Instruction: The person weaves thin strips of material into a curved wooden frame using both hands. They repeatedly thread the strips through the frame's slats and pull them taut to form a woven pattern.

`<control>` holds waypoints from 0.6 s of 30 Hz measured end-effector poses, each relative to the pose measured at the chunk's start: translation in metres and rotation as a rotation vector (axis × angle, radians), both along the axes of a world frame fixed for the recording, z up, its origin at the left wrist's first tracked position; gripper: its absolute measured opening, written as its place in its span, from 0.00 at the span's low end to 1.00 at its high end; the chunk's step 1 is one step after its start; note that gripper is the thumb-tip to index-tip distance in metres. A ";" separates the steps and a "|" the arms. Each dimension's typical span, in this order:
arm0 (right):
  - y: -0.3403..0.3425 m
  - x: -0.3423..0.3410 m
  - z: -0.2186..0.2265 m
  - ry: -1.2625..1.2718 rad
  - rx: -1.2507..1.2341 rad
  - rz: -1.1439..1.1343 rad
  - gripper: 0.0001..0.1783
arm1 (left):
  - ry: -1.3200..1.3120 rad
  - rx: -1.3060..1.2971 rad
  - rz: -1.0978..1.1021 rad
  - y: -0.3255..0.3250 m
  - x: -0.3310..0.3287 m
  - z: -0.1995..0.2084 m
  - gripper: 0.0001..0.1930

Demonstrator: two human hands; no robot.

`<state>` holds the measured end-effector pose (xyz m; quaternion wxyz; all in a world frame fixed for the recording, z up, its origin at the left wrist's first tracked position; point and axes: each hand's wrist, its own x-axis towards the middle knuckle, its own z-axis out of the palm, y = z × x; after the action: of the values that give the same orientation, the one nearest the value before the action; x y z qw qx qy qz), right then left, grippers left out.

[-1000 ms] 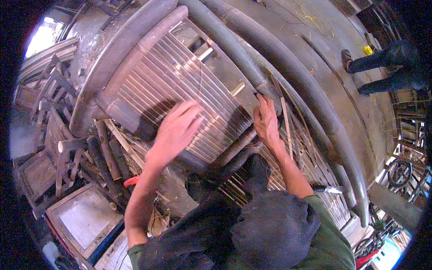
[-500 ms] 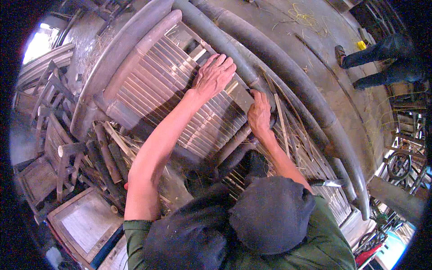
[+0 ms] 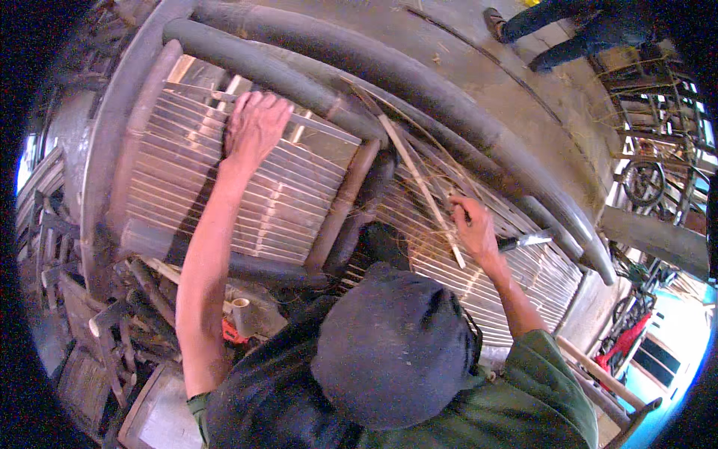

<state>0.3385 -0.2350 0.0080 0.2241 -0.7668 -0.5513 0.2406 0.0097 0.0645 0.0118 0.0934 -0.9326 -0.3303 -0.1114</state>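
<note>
A large dark bamboo chair or bench frame lies in front of me. Its left panel point(image 3: 202, 176) is filled with thin parallel bamboo slats. Across that panel's far part runs a bamboo slat point(image 3: 329, 131), with my left hand point(image 3: 258, 127) closed over it, fingers curled around its far edge. My right hand point(image 3: 477, 228) hovers over the slatted seat point(image 3: 508, 280), its fingers loosely bent with a gap between thumb and forefinger; no held thing shows. A knife point(image 3: 525, 240) with a dark handle lies just beside my right wrist. Near those fingers rests a loose pale bamboo strip point(image 3: 426, 194).
Thick bamboo rails point(image 3: 419, 82) curve along the frame's far side. Another person's legs point(image 3: 561, 34) are at the far right on the concrete floor. Bamboo furniture pieces point(image 3: 112, 329) crowd the left, near an orange tool point(image 3: 235, 333). A wheel point(image 3: 643, 183) stands at the right.
My right hand has left the panel's far right corner and moved right and nearer, over the seat by the knife. My left hand stays at the slats. The view has shifted rightward.
</note>
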 end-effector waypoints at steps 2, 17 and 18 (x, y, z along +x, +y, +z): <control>0.021 -0.033 -0.004 0.122 0.085 0.063 0.11 | 0.027 -0.048 0.071 -0.003 -0.008 0.014 0.11; 0.147 -0.175 -0.099 0.018 0.269 0.072 0.16 | -0.051 -0.022 0.149 -0.010 0.008 -0.006 0.15; 0.157 -0.176 -0.091 0.151 0.009 0.030 0.18 | -0.119 -0.035 0.099 -0.007 0.002 -0.005 0.17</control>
<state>0.1627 -0.0776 -0.0828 0.2650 -0.7370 -0.5454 0.2984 0.0121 0.0575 0.0067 0.0628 -0.9083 -0.3829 -0.1561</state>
